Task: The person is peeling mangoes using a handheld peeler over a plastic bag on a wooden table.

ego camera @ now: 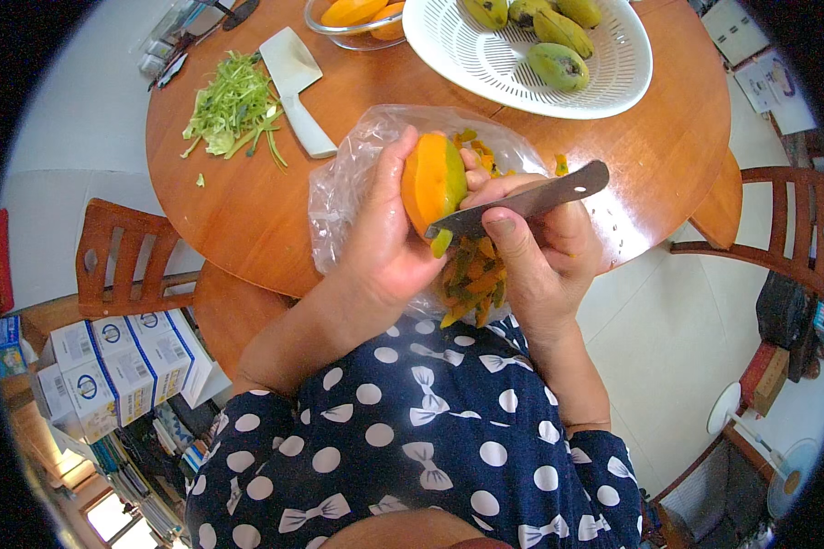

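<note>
My left hand holds a partly peeled mango, orange flesh at its left and green skin at its right. In my right hand is a metal blade tool, a knife or peeler, slanting up to the right. Its lower tip touches the mango's lower side, where a short green strip of peel hangs. Beneath both hands lies a clear plastic bag with orange and green mango peelings on it or in it; which one, I cannot tell. My palms partly hide the bag.
On the round wooden table, a white basket holds several green mangoes. Beside it, a glass bowl holds orange pieces. A cleaver lies next to shredded green vegetable. Wooden chairs stand at left and right.
</note>
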The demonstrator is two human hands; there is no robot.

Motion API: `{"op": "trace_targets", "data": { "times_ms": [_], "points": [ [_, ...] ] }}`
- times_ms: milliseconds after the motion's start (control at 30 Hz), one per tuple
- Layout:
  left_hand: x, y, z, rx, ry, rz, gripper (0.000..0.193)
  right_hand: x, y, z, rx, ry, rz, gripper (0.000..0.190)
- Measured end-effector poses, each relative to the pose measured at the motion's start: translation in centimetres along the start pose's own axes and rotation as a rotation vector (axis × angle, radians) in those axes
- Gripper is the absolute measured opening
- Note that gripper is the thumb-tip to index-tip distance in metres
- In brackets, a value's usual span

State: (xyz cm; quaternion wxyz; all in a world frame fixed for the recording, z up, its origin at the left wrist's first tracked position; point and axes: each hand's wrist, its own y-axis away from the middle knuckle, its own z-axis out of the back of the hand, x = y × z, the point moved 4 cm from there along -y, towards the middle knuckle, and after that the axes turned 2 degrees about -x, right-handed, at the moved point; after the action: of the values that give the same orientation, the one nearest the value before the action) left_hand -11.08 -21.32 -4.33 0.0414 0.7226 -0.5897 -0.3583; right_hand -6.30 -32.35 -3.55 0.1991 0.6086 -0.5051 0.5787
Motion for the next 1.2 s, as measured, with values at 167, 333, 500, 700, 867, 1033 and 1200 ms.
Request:
{"op": "trace_targets", "data": {
  "times_ms": [167, 333, 500, 700, 867, 1033, 1200],
  "points": [
    [0.5, -0.3, 0.8, 0.063, 0.021, 0.088, 0.037, 0.1, -0.6, 0.5, 0.022, 0.053, -0.035, 0.015],
    [0.6, -0.2, 0.5, 0.074, -0.009, 0.087, 0.038, 0.5, -0.6, 0.6, 0.006, -0.003, -0.051, 0.017],
    [0.8, -0.3, 0.8, 0.133, -0.020, 0.109, 0.038, 0.6, -0.6, 0.7, 0.077, -0.033, -0.198, 0.021],
    [1.4, -0.5, 1.5, 0.164, -0.002, 0.144, 0.041, 0.1, -1.1, 0.8, -0.062, -0.110, -0.118, 0.018],
    [2.1, 1.7, 0.3, 0.573, -0.079, 0.233, 0.033, -1.6, -1.4, 2.5, -0.220, -0.307, -0.359, 0.018],
    [1.4, 1.4, 0.0, 0.479, -0.031, 0.205, 0.036, -1.7, -1.7, 3.9, -0.363, -0.362, -0.243, 0.018],
    [0.0, -0.4, 2.2, 0.269, 0.116, 0.241, 0.054, -0.3, -1.2, 2.2, -0.151, -0.097, -0.168, 0.021]
  ]
}}
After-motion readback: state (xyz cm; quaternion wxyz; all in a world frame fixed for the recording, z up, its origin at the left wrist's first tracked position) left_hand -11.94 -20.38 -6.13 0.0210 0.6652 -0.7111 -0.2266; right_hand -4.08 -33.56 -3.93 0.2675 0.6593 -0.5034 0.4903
